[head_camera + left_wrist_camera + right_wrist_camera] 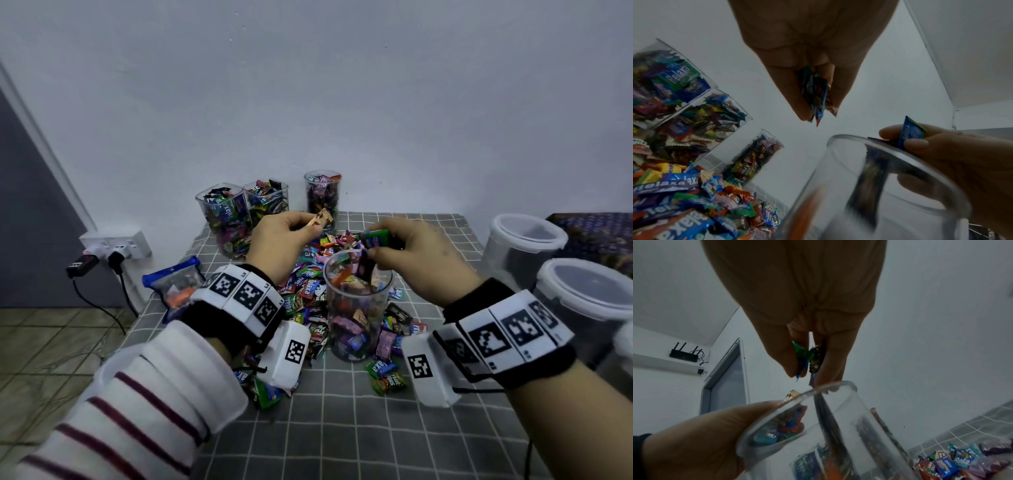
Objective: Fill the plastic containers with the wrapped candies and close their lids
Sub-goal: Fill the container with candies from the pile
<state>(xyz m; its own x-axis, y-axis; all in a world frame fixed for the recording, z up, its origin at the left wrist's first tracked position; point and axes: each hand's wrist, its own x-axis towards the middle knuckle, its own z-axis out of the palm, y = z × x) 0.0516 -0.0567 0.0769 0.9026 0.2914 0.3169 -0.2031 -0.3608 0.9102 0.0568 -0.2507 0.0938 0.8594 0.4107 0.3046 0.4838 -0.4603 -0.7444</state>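
R hand point(809, 331) | pinching candies point(807, 356) | above clear container point(818, 426)

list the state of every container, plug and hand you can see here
front container: upright, no lid, partly filled
three back containers: upright, no lids, full of candies
tubs on the right: lids on
left hand: pinching candies
right hand: pinching candies over the front container
plugs: in the wall socket

We hold both hands raised side by side, left hand point(281, 240) and right hand point(416, 253), fingers curled, each pinching candies
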